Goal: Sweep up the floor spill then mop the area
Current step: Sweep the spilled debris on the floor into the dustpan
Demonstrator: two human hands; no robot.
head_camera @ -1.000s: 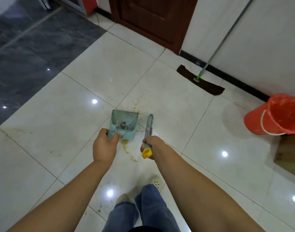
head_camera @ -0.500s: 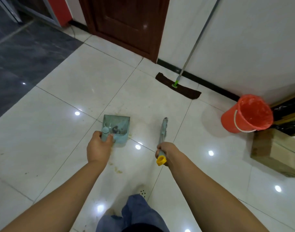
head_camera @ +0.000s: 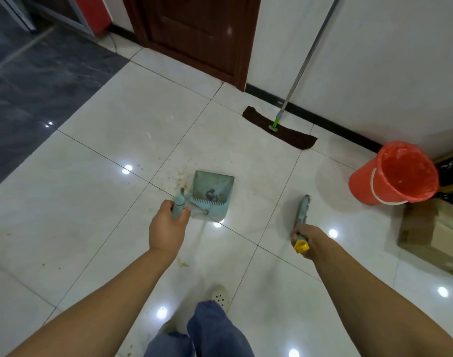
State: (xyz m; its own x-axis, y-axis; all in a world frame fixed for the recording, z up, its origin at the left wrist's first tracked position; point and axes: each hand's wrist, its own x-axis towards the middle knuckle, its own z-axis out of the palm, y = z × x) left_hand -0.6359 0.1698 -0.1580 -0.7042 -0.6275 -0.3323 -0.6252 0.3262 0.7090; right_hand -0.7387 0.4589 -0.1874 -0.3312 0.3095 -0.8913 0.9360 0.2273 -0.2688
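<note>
Your left hand (head_camera: 166, 228) is curled round the stubby handle of the dustpan (head_camera: 215, 184), thumb on top. The pan's mouth points away from you, which I judge is to keep the small dark clump (head_camera: 211, 194) lodged by the comb teeth from sliding out. Your right hand (head_camera: 307, 240) is wrapped round the brush (head_camera: 301, 212) just above its yellow end cap (head_camera: 301, 246), head aimed forward and well apart from the pan, so no sweeping stroke looks to be in hand. What's left of the spill (head_camera: 179, 176) is a scatter of yellow-brown specks on the floor tile just beside the pan's left edge, plus 1 small smear (head_camera: 183, 264) near your left forearm. The mop (head_camera: 279, 127) leans on the wall with its dark head flat by the skirting, parked within reach for the second step. The orange bucket (head_camera: 395, 173) sits to its right, likely where the pan gets emptied.

You can't tell whether the pan or the brush tip touches the floor. The brush shows edge-on, so its bristles are hard to read. The mop handle runs out of the top of the frame, and a cardboard box (head_camera: 426, 233) is cut off at the right
</note>
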